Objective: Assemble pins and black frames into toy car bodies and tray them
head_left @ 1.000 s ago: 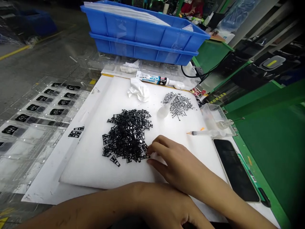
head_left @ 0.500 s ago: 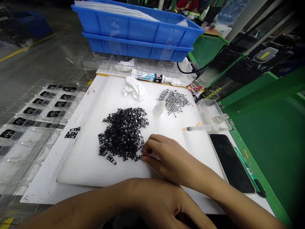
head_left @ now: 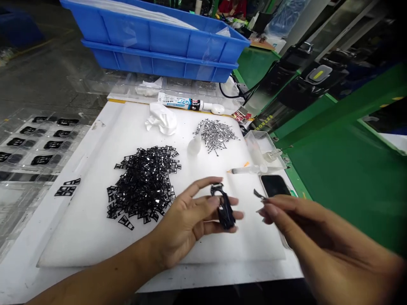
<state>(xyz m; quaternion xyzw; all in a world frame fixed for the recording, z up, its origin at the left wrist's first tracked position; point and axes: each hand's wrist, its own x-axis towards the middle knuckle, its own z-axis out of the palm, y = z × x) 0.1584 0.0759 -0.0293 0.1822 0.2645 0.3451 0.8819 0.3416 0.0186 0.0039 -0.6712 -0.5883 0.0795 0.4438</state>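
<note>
Over the white foam mat (head_left: 95, 237), my left hand (head_left: 190, 212) grips a glossy black plastic housing (head_left: 225, 212) with an opening at its upper end. My right hand (head_left: 295, 224) pinches a small black frame piece (head_left: 259, 194) between thumb and forefinger, to the right of the housing and apart from it. Left of my hands lies a heap of small black frame pieces (head_left: 143, 182) with cut-out windows. Behind the hands is a pile of small silvery metal pins (head_left: 218, 133), beside a white plastic dropper (head_left: 193, 146).
A syringe (head_left: 248, 169) with an orange tip, a clear box (head_left: 263, 146) and a phone (head_left: 275, 185) lie at right. Crumpled tissue (head_left: 161, 118) and a glue tube (head_left: 179, 101) sit before blue bins (head_left: 159, 42). Clear trays (head_left: 41, 144) with black parts stand left.
My right hand has left the heap's edge and moved right, carrying a small black frame piece. My left hand has risen from the bottom edge, showing the black housing. The view has shifted slightly.
</note>
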